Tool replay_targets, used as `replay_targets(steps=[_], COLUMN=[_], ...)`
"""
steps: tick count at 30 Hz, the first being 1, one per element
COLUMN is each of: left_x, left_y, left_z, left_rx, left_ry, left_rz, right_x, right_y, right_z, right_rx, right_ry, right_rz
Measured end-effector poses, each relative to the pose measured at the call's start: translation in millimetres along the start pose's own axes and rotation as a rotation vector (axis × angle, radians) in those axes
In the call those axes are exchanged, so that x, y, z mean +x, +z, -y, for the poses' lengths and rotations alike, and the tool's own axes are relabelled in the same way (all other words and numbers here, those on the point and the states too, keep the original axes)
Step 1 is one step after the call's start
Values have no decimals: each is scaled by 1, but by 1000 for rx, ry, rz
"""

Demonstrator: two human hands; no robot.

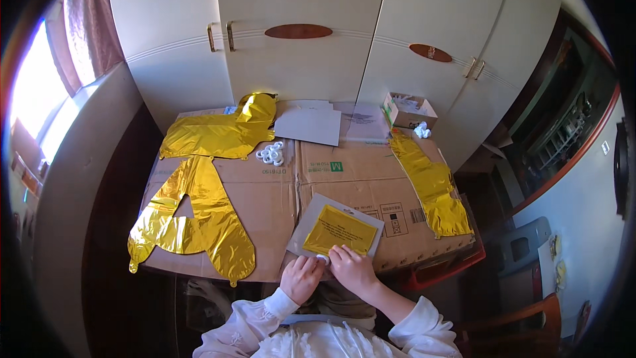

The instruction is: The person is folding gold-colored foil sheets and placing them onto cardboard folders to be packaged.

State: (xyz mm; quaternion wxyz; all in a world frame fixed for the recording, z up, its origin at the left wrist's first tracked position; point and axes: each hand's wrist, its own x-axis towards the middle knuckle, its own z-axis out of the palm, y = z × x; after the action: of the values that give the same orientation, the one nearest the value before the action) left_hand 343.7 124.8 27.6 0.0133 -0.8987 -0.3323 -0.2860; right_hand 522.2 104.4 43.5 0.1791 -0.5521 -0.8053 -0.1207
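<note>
At the near edge of the cardboard-covered table, my two hands meet over a flat grey card. My left hand (302, 279) has its fingers curled in a pinch at a small white ring-like piece (323, 258). Bent fingers of my right hand (351, 270) reach over the lower edge of a folded gold foil balloon (343, 226) lying on the grey card (307, 220). The right thumb side is close to the white piece, its exact grip partly hidden. A pile of similar white rings (270, 154) lies further back.
A gold letter-A balloon (230, 242) lies flat at left, another gold foil balloon (211, 135) behind it, and a third (434, 189) at right. A grey sheet (308, 123), an open box (411, 118) and a crumpled white bundle (422, 130) sit along the back.
</note>
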Motion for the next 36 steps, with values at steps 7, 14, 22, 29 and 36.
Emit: replay_targets(steps=[7, 14, 22, 29, 36], left_x=[-19, -13, 4, 8, -5], left_y=[-4, -3, 6, -2, -9], left_z=[-15, -20, -21, -23, -14], left_rx=[-22, -13, -43, 8, -65], left_ry=[-42, -142, -199, -168, -149], left_rz=[35, 169, 211, 104, -62], right_x=[-3, -3, 9, 11, 16], right_y=[7, 5, -13, -16, -26], right_z=[4, 8, 5, -1, -5], right_rx=[-104, -91, 114, 154, 216], right_ry=[-11, 39, 58, 115, 152], right_rz=[-19, -21, -28, -47, 5])
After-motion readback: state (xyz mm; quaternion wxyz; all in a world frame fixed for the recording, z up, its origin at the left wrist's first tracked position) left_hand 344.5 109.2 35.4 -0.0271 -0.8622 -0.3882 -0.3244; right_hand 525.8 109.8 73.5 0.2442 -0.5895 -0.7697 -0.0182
